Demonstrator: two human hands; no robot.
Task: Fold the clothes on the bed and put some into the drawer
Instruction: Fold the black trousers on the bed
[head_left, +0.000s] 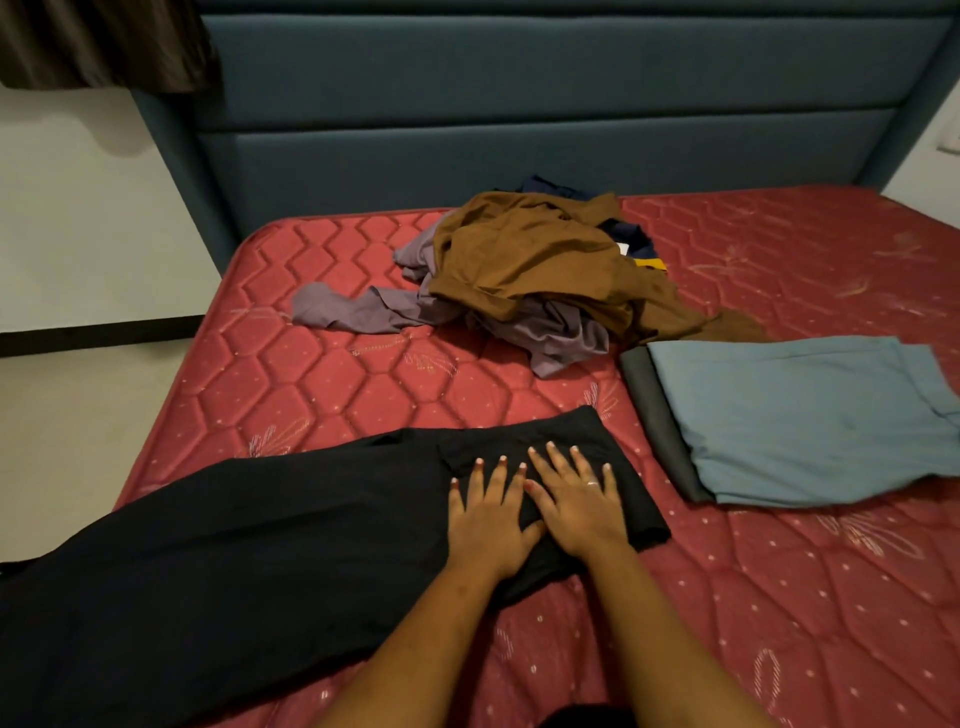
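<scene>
A black garment (260, 545), spread across the near left of the mattress (322, 374), is pressed flat at its right end by the left hand (488, 519) and right hand (576, 504), fingers straight and splayed; creases could be trapped if smoothing is uneven.

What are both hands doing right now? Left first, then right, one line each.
Left hand: open, fingers straight, pressing flat on the black garment.
Right hand: open, fingers spread, pressing flat on the same garment.
</scene>
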